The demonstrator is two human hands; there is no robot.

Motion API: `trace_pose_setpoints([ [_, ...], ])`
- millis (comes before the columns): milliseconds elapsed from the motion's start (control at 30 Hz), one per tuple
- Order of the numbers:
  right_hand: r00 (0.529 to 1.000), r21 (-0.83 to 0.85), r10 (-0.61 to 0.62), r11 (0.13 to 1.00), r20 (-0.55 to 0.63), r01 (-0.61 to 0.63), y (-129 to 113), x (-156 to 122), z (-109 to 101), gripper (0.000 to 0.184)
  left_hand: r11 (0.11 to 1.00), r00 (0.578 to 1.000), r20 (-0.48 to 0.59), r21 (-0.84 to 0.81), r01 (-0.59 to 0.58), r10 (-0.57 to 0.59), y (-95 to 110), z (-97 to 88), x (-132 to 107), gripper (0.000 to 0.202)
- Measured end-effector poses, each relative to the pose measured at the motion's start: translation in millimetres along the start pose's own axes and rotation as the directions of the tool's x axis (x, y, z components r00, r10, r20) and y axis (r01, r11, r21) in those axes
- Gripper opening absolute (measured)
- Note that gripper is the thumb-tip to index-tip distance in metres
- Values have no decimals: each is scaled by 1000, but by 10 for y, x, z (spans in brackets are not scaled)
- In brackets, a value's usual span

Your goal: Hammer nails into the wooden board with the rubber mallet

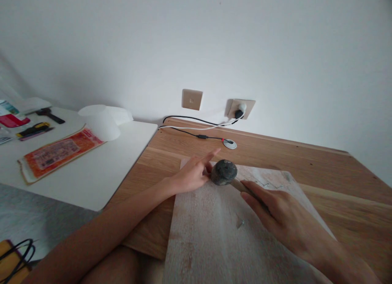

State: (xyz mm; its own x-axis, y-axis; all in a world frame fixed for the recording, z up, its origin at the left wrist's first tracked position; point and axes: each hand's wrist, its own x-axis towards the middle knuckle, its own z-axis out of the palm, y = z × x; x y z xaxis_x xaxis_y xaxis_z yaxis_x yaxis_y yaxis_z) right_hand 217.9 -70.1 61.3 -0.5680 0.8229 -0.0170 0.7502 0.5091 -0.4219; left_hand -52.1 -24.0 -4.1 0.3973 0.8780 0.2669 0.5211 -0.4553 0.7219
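Note:
A mallet with a dark, round head (224, 172) and a wooden handle is in my right hand (283, 214), whose fingers wrap the handle. The head hangs over the far part of a pale, worn wooden board (208, 235). Just left of the head is my left hand (192, 174), its index finger stretched out. The thumb and other fingers curl in behind the mallet head, which hides what they hold, if anything. A small metal nail (241, 223) sits on the board nearer to me. More nails (278, 187) lie by the board's far right side.
The board rests on a wooden tabletop (346, 190) against a white wall. Cables (190, 129) run along the back to a wall socket (241, 108). On a white table (131, 153) at left are an orange printed bag (64, 151), a white rounded object (104, 120) and several tools (33, 129).

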Motion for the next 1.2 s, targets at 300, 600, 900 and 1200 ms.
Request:
trace_pose_setpoints([
  [300,999,25,-13,1000,-53,14,29,-45,91,47,999,999,-14,-37,-34,33,-44,20,-9,93],
  [600,997,45,75,996,-36,-73,64,-99,-116,54,997,997,10,-40,-70,70,18,-6,8,68],
  [900,976,-58,94,993,-196,-107,646,-822,15,61,989,991,53,77,-124,120,25,-5,2,44],
  [1200,972,-43,130,989,-196,-141,665,-900,176,60,868,919,-16,336,-365,393,368,45,-118,10],
])
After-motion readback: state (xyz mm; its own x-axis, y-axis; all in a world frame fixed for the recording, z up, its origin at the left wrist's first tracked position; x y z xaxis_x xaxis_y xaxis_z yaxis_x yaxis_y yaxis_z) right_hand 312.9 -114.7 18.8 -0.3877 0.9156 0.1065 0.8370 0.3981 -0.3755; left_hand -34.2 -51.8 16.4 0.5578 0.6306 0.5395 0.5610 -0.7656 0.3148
